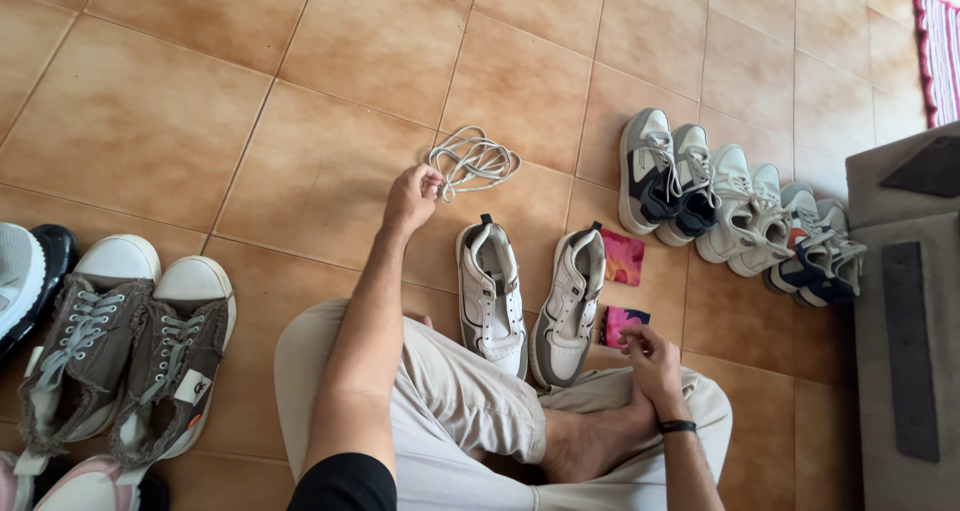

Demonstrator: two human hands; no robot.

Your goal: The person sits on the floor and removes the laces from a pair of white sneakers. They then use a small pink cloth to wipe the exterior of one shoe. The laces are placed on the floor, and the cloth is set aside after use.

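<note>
Laces first: bundle of white shoelaces (474,161) coiled on the orange-brown floor tiles (150,111), lying far and slightly right of the left hand (411,196), long axis running left to right. Left hand stretched out from the body, fingertips pinched on the near-left loop of that bundle; clearly the nearer hand. Right hand (650,356) drawn in close over the crossed leg, fingers curled at a small pink packet (622,321); grasped or merely touched, impossible to tell. Between the hands, one pair of white laceless sneakers (530,296), toes pointed near, heels far. Second pink packet (622,257) just right of that pair. Counted at far right: three pairs of laced sneakers (740,211) in a row. At left: one pair of frayed grey canvas shoes (125,346), other shoes partly cropped beside it.
</note>
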